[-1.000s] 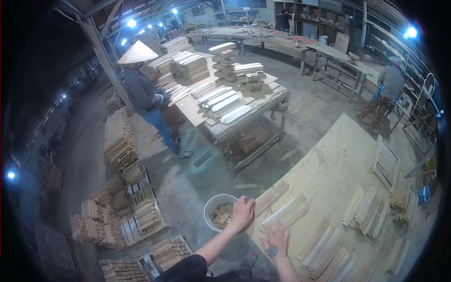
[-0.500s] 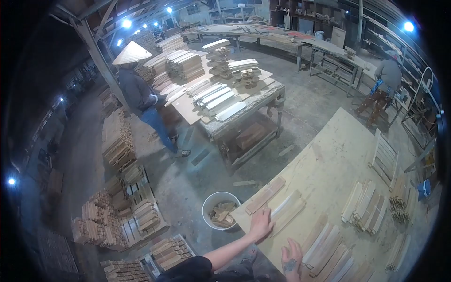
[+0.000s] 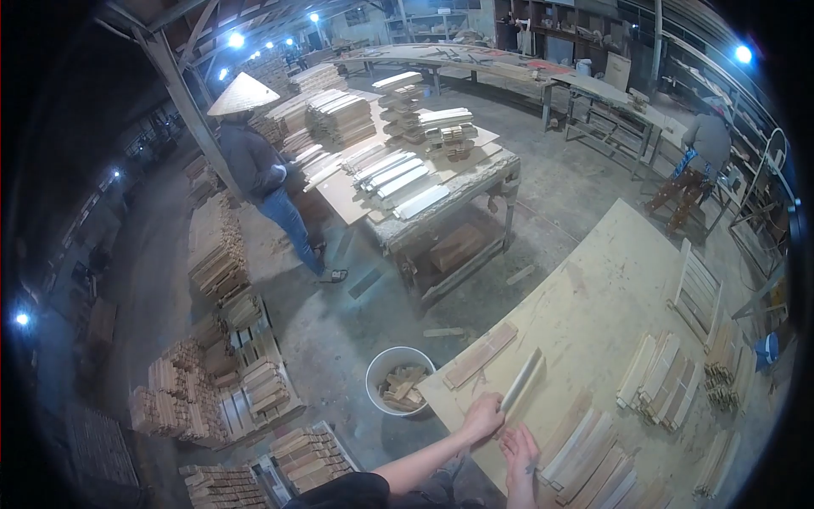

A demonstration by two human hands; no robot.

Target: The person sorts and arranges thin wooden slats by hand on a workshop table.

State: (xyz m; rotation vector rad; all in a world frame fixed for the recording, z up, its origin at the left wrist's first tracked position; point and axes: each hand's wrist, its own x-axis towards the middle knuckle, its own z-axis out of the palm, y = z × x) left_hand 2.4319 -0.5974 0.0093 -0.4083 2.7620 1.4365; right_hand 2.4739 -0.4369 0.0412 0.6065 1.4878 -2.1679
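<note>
Several thin wooden slats [image 3: 523, 379] stand on edge in a narrow bundle, tilted up from the board-topped table. My left hand [image 3: 483, 416] is closed round the near part of this bundle. By its lower end is my right hand [image 3: 519, 450], its fingers stretched out and close against the wood; whether they touch it I cannot make out. A short pair of flat slats [image 3: 481, 355] lies on the table beyond my left hand. To the right of my right hand lies a row of loose slats [image 3: 585, 458].
A white bucket [image 3: 373, 383] of wood offcuts stands on the floor by the table [image 3: 593, 297] corner. More slat bundles [image 3: 660, 377] lie at right. A person in a conical hat [image 3: 254, 161] stands by another stacked table; another person [image 3: 704, 148] bends at far right.
The slats that lay flat under my left hand are now lifted and turned on edge in its grip. My right hand has moved up and left to their lower end.
</note>
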